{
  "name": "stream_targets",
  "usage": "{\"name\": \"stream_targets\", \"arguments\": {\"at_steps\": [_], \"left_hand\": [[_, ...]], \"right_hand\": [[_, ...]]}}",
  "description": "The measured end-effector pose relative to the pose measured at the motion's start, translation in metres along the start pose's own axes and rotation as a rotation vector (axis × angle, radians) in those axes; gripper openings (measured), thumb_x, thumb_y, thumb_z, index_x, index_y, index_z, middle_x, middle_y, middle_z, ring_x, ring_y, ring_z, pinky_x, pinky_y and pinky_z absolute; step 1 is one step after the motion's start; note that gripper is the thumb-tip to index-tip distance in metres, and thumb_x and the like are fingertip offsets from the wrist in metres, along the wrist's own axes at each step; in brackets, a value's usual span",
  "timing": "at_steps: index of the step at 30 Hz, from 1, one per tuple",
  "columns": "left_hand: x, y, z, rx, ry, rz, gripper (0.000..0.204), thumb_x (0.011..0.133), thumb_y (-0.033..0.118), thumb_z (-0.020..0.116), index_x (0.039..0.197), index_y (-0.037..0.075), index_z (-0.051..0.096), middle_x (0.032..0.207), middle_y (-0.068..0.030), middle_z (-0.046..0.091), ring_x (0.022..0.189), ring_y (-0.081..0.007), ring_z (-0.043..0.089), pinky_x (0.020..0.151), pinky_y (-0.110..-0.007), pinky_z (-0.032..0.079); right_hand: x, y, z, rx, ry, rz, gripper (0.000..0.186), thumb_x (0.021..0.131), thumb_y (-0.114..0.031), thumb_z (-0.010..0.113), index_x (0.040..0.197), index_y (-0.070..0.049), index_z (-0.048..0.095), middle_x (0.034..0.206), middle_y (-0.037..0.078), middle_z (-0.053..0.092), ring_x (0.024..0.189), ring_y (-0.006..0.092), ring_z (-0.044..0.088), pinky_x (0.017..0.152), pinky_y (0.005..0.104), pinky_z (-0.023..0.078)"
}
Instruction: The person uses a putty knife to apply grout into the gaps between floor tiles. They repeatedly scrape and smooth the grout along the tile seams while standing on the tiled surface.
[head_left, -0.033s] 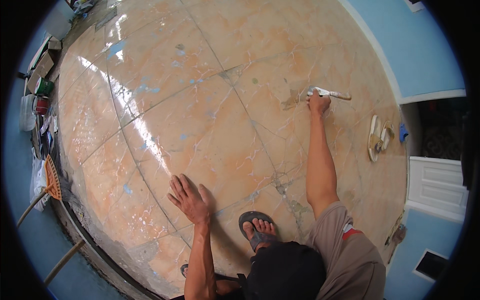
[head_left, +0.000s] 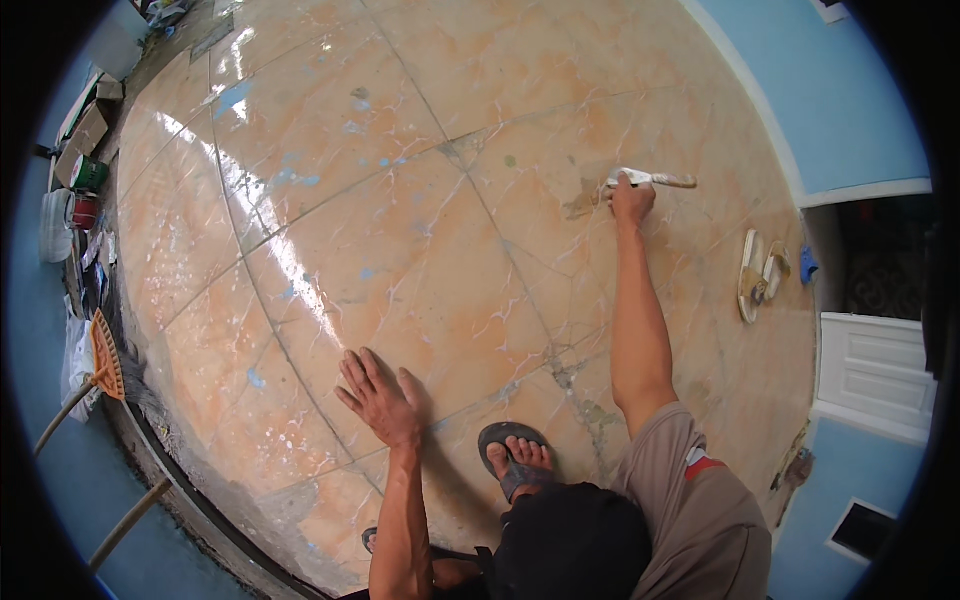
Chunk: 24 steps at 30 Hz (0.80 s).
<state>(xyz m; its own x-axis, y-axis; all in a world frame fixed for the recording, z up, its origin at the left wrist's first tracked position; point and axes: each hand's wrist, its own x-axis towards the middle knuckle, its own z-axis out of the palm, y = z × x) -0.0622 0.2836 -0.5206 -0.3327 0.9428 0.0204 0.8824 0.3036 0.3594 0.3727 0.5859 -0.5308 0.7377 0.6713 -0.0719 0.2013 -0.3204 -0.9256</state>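
My left hand [head_left: 383,402] rests on the tiled floor [head_left: 420,260], its fingers spread and nothing in it. Farther out to the right, my right hand [head_left: 632,205] is closed on a scraper [head_left: 672,181]. A pale, worn handle sticks out to the right of the fingers, and the metal end points left, low over the floor. At that end lies a grey-brown patch [head_left: 584,198] on the tile. My fingers hide part of the tool, and whether its edge touches the floor I cannot tell.
Beige slippers [head_left: 751,276] and a blue object [head_left: 807,265] lie at the right by the doorway. My sandalled foot [head_left: 515,455] is in front of me. Along the left wall stand an orange rake-like head [head_left: 106,355], a green can [head_left: 89,173] and cardboard [head_left: 82,134].
My right hand and the scraper have shifted slightly to the left, towards the grey-brown patch. My left hand stays in place.
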Motion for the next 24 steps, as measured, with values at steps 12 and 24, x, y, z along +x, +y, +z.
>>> {"name": "stream_targets", "arguments": {"at_steps": [12, 24], "left_hand": [[0.009, 0.008, -0.001, -0.021, 0.012, 0.013, 0.073, 0.1, 0.028, 0.062, 0.165, 0.007, 0.038, 0.174, -0.0176, 0.033, 0.163, -0.0346, 0.024, 0.131, -0.06, 0.008], [0.008, 0.002, -0.006, -0.002, -0.003, -0.007, 0.074, 0.1, 0.029, 0.062, 0.166, 0.006, 0.037, 0.174, -0.019, 0.032, 0.163, -0.0349, 0.024, 0.131, -0.06, 0.008]], "right_hand": [[-0.038, -0.039, 0.073, -0.012, -0.125, -0.045, 0.021, 0.099, -0.017, 0.072, 0.093, 0.003, 0.069, 0.069, 0.008, 0.071, 0.049, 0.0145, 0.065, 0.041, 0.0294, 0.046], [-0.067, -0.034, 0.067, -0.176, -0.508, -0.309, 0.024, 0.097, -0.018, 0.072, 0.096, 0.006, 0.07, 0.072, 0.013, 0.074, 0.055, 0.0208, 0.072, 0.052, 0.0365, 0.055]]}}
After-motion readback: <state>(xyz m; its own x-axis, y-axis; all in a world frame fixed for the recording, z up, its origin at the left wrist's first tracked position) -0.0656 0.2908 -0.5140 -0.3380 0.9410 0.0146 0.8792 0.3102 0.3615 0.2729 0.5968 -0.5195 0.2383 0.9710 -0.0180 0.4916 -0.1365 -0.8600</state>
